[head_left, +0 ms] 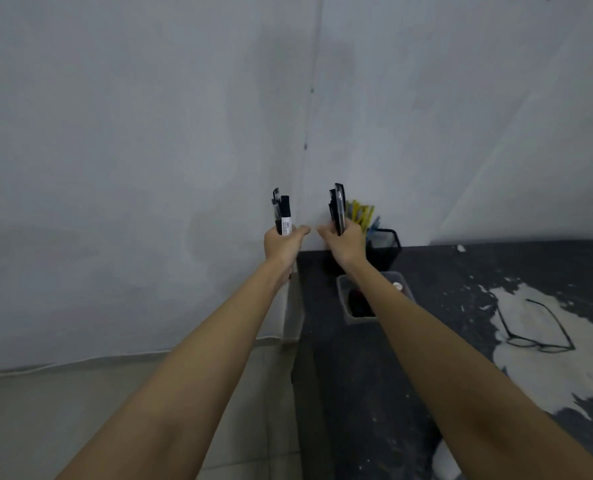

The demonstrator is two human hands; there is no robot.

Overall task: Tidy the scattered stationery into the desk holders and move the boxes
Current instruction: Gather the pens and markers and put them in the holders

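Both arms reach out toward the far left corner of a dark desk [461, 341]. My left hand [283, 245] grips a bunch of upright markers [282, 213], one with a white label. My right hand [343, 242] grips a bunch of dark pens [337, 209], also upright. Just right of my right hand stands a black mesh holder [385, 249] with yellow and blue items sticking out of it. A grey box [343, 299] with dark things inside sits under my right forearm, partly hidden.
A pair of black-framed glasses [537, 327] lies on a worn pale patch at the desk's right. Grey walls meet in a corner behind the hands. Tiled floor lies left of the desk's edge.
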